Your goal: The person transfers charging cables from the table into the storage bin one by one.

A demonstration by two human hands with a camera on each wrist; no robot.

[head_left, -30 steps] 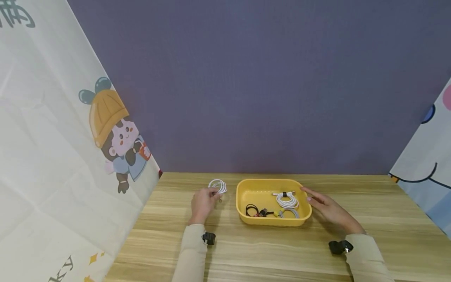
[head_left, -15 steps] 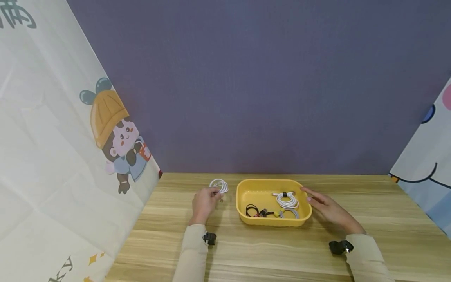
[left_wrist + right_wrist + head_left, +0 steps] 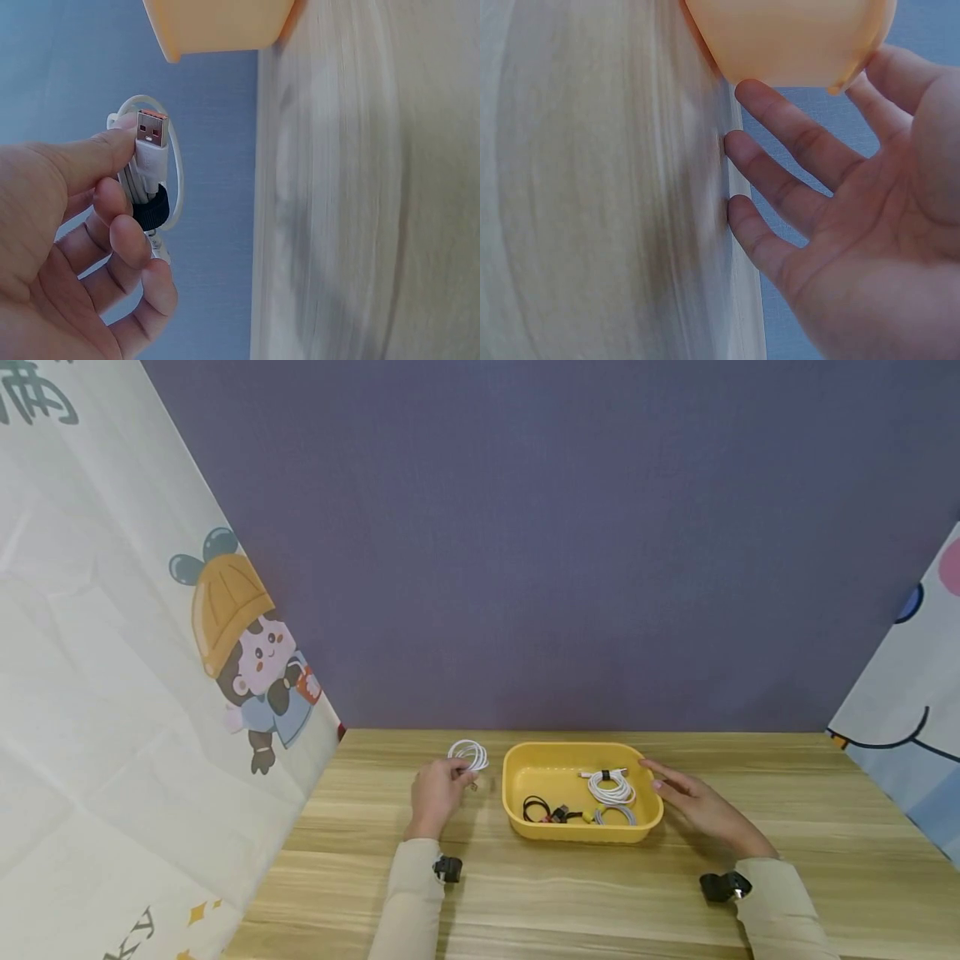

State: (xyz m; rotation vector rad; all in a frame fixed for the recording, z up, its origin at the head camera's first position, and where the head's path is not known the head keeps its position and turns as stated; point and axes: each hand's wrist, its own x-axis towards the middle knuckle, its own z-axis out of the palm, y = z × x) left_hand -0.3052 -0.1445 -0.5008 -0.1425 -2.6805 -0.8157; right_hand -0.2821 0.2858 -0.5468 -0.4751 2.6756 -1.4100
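Observation:
My left hand (image 3: pixel 437 795) pinches a coiled white USB cable (image 3: pixel 468 753) between thumb and fingers, left of the yellow basket (image 3: pixel 581 832). Seen from the left wrist, the cable's metal USB plug (image 3: pixel 152 127) points up beside the thumb, and a black strap (image 3: pixel 153 211) binds the coil. At the basket's right end, my right hand (image 3: pixel 705 810) touches the rim with thumb and index finger. In the right wrist view its other fingers (image 3: pixel 780 187) are spread and fairly straight below the basket wall (image 3: pixel 787 45).
Inside the basket lie a white cable (image 3: pixel 612 789) with a black strap, a grey cable (image 3: pixel 617 815) and a black cable (image 3: pixel 536 808) with dark plugs. The wooden table (image 3: pixel 555 902) ends at a purple-grey panel (image 3: pixel 585 568). A printed white sheet (image 3: pixel 112 693) hangs at left.
The left hand has shifted very slightly right toward the basket, carrying the white cable. The right hand and the basket have stayed in place.

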